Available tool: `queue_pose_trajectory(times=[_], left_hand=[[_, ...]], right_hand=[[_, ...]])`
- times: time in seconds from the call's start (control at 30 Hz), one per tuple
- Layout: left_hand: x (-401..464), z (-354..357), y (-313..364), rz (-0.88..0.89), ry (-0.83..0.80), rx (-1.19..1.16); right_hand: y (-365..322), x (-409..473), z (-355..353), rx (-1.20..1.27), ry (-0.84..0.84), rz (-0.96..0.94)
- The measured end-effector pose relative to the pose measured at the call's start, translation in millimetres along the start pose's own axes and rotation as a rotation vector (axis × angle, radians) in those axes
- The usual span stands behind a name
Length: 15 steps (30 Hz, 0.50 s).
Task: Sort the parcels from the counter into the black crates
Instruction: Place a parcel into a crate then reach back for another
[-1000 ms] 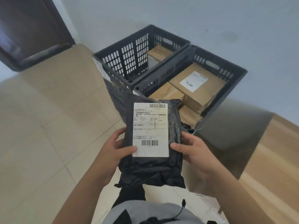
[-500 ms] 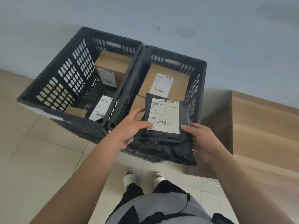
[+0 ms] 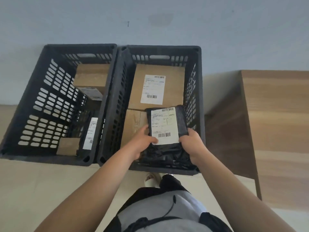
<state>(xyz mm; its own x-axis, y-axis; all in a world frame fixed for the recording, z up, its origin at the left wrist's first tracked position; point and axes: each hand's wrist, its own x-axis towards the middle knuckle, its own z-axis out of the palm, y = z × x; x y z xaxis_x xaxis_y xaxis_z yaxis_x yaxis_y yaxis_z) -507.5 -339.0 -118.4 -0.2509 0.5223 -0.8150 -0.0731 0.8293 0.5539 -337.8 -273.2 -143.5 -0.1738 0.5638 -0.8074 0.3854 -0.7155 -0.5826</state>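
Note:
A black plastic mailer bag [image 3: 181,121] with a white shipping label sits low inside the right black crate [image 3: 199,91], at its near right corner. My left hand [image 3: 142,143] grips the bag's left edge, thumb on the label. My right hand [image 3: 192,144] grips its right edge. Under and behind the bag lie a large cardboard box [image 3: 172,84] with a label and a smaller brown box [image 3: 135,121]. The left black crate [image 3: 41,104] holds a cardboard box [image 3: 91,77], a dark labelled parcel [image 3: 90,133] and a small brown box [image 3: 67,146].
The two crates stand side by side on the tiled floor against a pale wall. A wooden counter [image 3: 275,124] stands to the right of the right crate. My feet and legs [image 3: 160,181] are just in front of the right crate.
Both hands have carried the black mailer bag forward and down, from in front of my chest into the right crate. The view has swung from the side to directly above the crates.

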Motion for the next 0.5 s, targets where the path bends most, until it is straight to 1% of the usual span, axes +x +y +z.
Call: queue_pose_trajectory(times=[0.07,0.2,0.37,0.5], left_hand=[[6,9,-3,0.04,0.027,0.041],[15,18,-12,0.099,0.028,0.164],[30,21,-14,0.183,-0.038,0.285],[41,20,-16,0.258,-0.088,0.276]], right_hand=[[5,8,8,-0.063,0.012,0.015],[7,9,15,-0.135,0.049,0.07],[5,6,19,-0.21,0.158,0.075],[5,3,26,-0.312,0.22,0.023]])
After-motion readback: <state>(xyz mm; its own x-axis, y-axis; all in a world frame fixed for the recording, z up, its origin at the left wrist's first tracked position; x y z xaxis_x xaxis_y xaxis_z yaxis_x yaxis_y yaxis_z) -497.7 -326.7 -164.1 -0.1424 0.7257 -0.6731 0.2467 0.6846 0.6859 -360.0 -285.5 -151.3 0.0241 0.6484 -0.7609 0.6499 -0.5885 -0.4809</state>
